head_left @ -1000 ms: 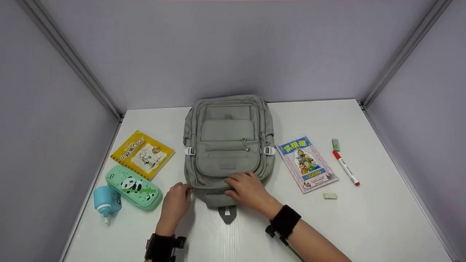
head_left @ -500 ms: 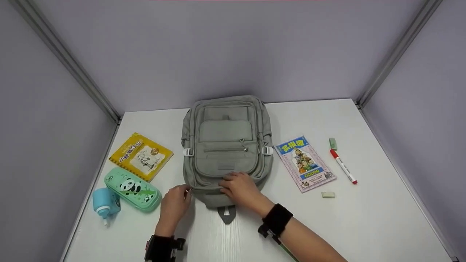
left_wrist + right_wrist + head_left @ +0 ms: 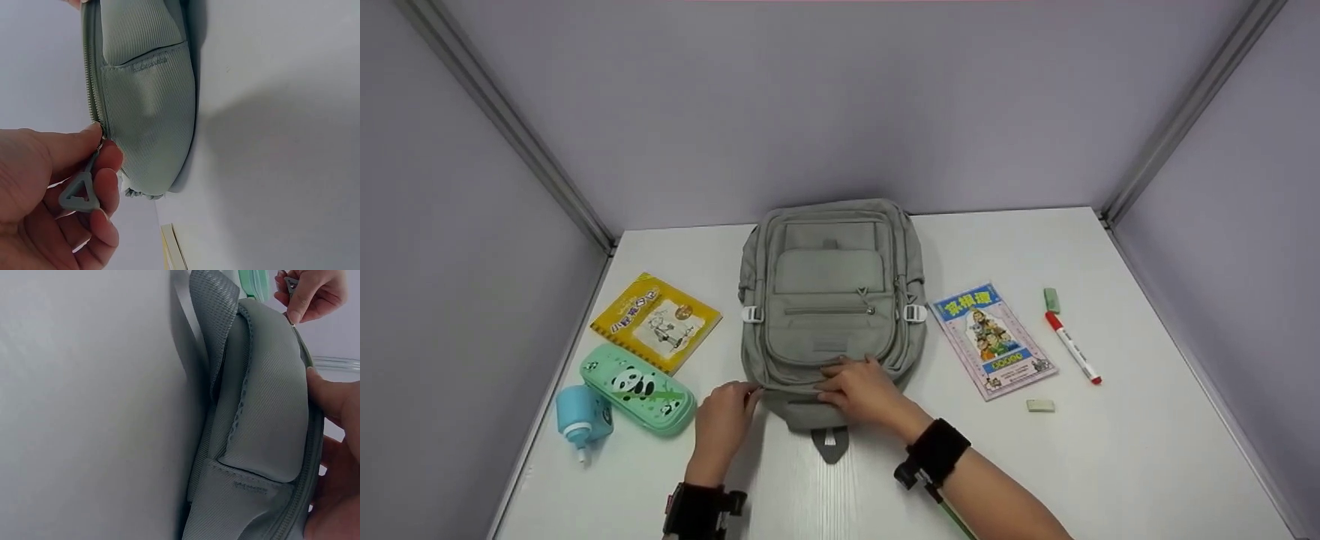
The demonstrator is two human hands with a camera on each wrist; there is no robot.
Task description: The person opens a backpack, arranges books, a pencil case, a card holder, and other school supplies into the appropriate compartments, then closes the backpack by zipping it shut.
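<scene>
A grey-green backpack (image 3: pixel 831 300) lies flat on the white table (image 3: pixel 1110 465), its top end towards me. My left hand (image 3: pixel 726 420) pinches the triangular zipper pull (image 3: pixel 79 194) at the bag's near left corner, where the zipper (image 3: pixel 90 73) starts. My right hand (image 3: pixel 859 390) grips the near edge of the backpack (image 3: pixel 264 416) beside the zipper, thumb (image 3: pixel 332 391) on top. The pinching left hand (image 3: pixel 306 292) also shows in the right wrist view.
Left of the bag lie a yellow book (image 3: pixel 656 321), a mint panda pencil case (image 3: pixel 636 388) and a blue bottle-like thing (image 3: pixel 581 416). To the right are a blue-and-pink booklet (image 3: pixel 992 337), a red-capped marker (image 3: pixel 1072 347), a green eraser (image 3: pixel 1051 300) and a pale eraser (image 3: pixel 1039 406). Grey walls enclose the table.
Both hands stay at the bag's near edge; the right hand has shifted slightly left along it. The left hand keeps its pinch on the zipper pull.
</scene>
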